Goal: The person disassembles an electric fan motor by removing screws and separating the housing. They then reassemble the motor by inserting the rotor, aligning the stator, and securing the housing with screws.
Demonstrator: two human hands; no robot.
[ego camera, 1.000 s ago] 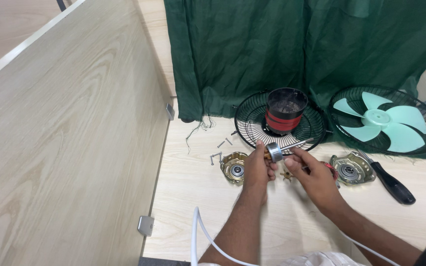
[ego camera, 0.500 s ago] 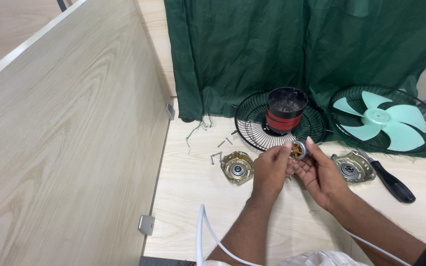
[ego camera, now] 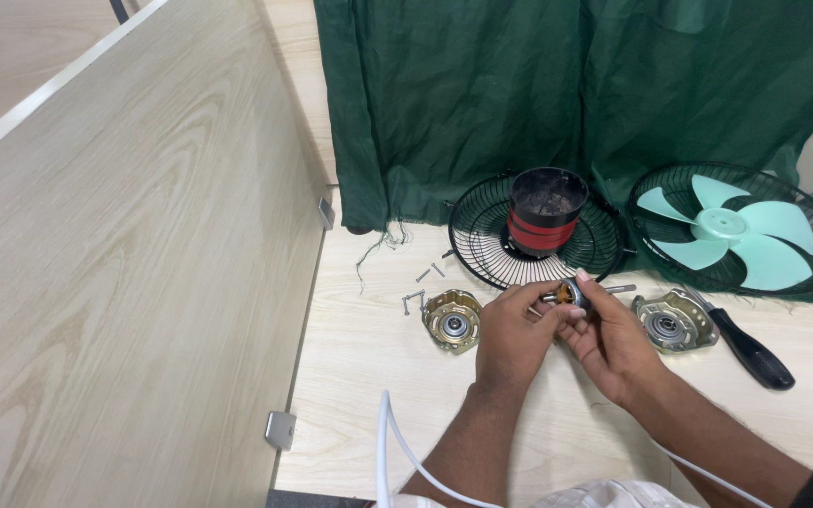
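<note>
Both hands, left hand [ego camera: 512, 331] and right hand [ego camera: 611, 337], stay pinched together on the small metal motor part [ego camera: 566, 295], now lower over the table [ego camera: 369, 357], near the fan guard [ego camera: 482, 240].

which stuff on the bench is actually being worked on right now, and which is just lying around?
In hand:
- left hand and right hand, both gripping the small motor part with shaft

Lying about:
- two metal bearing plates
- loose screws
- black grille with black-and-red housing
- green fan blade
- black-handled tool
</note>
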